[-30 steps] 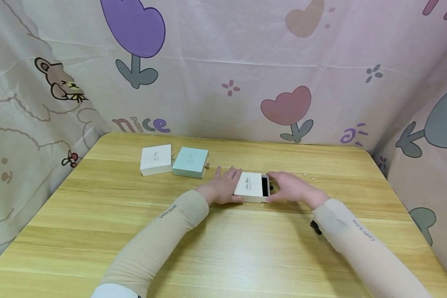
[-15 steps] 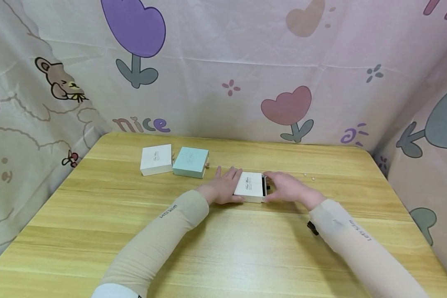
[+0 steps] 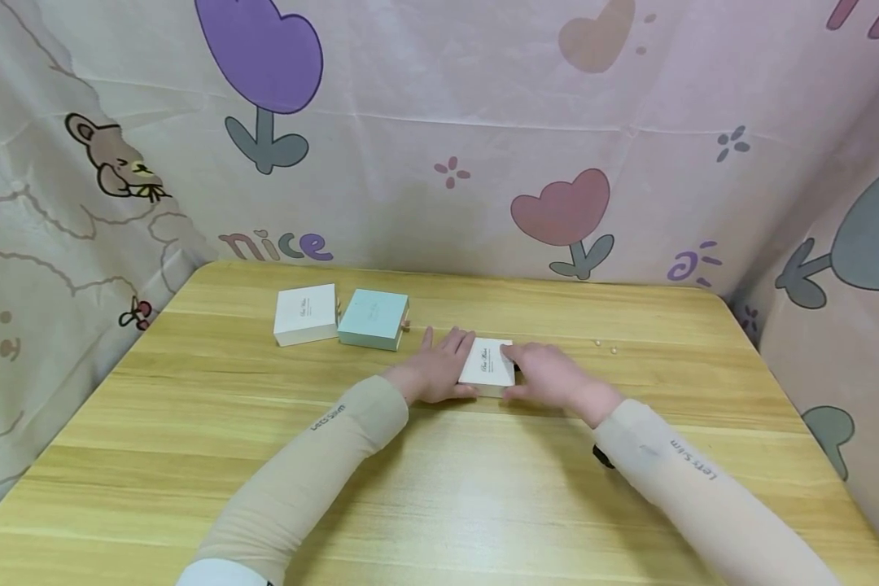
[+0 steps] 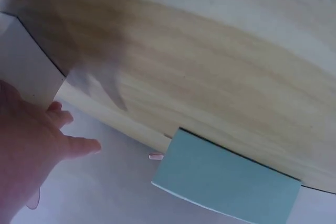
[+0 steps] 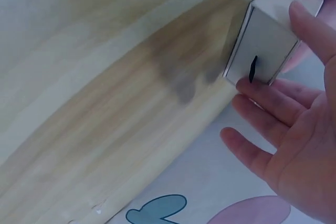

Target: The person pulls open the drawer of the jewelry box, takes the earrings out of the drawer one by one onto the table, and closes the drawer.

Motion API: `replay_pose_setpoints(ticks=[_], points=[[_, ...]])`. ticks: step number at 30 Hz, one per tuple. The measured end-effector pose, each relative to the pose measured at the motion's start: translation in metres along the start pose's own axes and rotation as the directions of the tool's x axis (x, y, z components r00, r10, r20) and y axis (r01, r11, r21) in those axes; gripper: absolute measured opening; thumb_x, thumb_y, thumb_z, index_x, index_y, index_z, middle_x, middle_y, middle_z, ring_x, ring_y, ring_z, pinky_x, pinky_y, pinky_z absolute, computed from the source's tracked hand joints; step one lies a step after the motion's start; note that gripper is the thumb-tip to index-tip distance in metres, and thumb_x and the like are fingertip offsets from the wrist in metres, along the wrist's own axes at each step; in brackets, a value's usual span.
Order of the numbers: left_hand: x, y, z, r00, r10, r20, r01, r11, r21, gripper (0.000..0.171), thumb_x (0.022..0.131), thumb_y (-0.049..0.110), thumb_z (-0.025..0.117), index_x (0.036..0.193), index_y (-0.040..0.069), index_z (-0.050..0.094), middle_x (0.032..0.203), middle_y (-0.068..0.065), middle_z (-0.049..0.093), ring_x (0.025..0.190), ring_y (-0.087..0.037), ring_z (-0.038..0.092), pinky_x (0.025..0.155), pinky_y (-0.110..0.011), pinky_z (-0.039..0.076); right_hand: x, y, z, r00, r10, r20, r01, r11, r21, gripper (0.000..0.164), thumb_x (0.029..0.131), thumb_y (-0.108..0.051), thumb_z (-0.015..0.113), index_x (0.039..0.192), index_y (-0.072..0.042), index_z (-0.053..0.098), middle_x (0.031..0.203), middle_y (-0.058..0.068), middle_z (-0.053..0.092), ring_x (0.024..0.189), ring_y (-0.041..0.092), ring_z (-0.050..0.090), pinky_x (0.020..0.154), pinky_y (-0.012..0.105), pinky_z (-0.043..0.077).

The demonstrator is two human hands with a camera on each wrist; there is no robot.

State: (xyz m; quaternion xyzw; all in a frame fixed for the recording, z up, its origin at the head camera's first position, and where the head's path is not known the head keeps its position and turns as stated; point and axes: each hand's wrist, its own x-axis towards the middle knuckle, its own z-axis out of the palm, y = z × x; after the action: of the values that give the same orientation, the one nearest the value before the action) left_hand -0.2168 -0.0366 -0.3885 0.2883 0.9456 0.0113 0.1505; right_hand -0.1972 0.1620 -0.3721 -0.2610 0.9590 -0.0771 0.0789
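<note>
A white slide-out box (image 3: 487, 363) with dark lettering lies on the table, its drawer flush with the sleeve. A black ribbon tab (image 5: 253, 68) sticks out of its right end. My left hand (image 3: 438, 373) holds the box's left end, thumb along the front side and fingers toward the back. My right hand (image 3: 553, 374) is at the right end. In the right wrist view its thumb touches one side of the box, and its extended fingers reach the end face beside the tab. The left wrist view shows only part of the box.
A teal box (image 3: 373, 318) with a pinkish tab and another white box (image 3: 305, 314) stand side by side at the back left. Two tiny clear beads (image 3: 614, 350) lie right of my right hand. A printed cloth (image 3: 410, 203) hangs behind the wooden table (image 3: 439, 505).
My right hand has moved left, and the drawer has slid into the sleeve, hiding its dark inside. The left hand has stayed at the left end.
</note>
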Motion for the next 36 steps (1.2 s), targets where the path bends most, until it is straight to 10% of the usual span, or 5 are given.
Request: replay_pose_setpoints(ticks=[7, 18, 36], points=[[-0.004, 0.003, 0.006, 0.999, 0.006, -0.041, -0.002, 0.996, 0.090, 0.091, 0.091, 0.060, 0.040, 0.151, 0.005, 0.000, 0.158, -0.014, 0.000, 0.146, -0.026, 0.005, 0.115, -0.056, 0.005, -0.003, -0.005, 0.003, 0.999, -0.008, -0.054, 0.001, 0.993, -0.115, 0.071, 0.079, -0.036, 0.073, 0.133, 0.002, 0.049, 0.108, 0.018, 0.066, 0.081, 0.021, 0.062, 0.079, 0.042, 0.053], [-0.012, 0.015, -0.004, 1.000, 0.003, -0.008, -0.001, 0.988, 0.152, 0.070, 0.099, 0.040, 0.038, 0.151, 0.005, 0.008, 0.159, -0.011, 0.003, 0.147, -0.024, 0.005, 0.117, -0.053, 0.006, -0.007, -0.003, 0.002, 0.998, -0.002, -0.068, -0.012, 0.978, -0.206, 0.068, 0.081, -0.036, 0.071, 0.133, 0.003, 0.049, 0.110, 0.019, 0.066, 0.095, 0.029, 0.064, 0.082, 0.048, 0.051], [0.025, 0.025, -0.011, 0.997, -0.056, -0.053, 0.071, 0.940, 0.334, 0.063, 0.101, 0.039, 0.031, 0.151, 0.009, 0.007, 0.159, -0.009, 0.007, 0.146, -0.023, 0.011, 0.117, -0.051, 0.007, 0.010, 0.020, -0.006, 0.992, 0.124, 0.002, -0.120, 0.966, -0.228, 0.067, 0.090, -0.033, 0.060, 0.142, 0.002, 0.035, 0.125, 0.020, 0.059, 0.112, 0.036, 0.057, 0.093, 0.055, 0.043]])
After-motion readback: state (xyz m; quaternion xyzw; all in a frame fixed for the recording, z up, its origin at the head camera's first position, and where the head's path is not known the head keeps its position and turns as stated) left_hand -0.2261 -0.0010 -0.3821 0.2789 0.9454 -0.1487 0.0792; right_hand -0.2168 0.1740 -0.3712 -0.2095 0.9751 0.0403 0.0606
